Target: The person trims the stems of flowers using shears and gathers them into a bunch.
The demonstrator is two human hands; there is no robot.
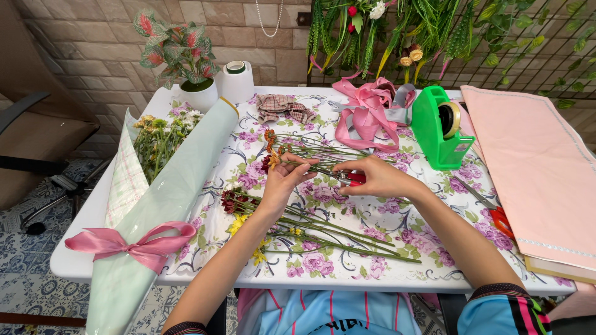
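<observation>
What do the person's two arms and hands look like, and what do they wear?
Both forearms are bare, with no gloves, rings or watch visible on the left hand or right hand. Short sleeves end above the elbows: blue with dark, striped cuffs, pink stripes on the right.

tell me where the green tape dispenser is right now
In the head view, the green tape dispenser stands at the table's far right, between the pink ribbon and the pink cloth.

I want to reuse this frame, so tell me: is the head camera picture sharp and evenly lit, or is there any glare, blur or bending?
Head view: soft, even light, only faint shadows under the left hand and right hand; flower stems sharp; no strong glare on the green tape dispenser; table edge bows slightly, wide-lens distortion.
</observation>
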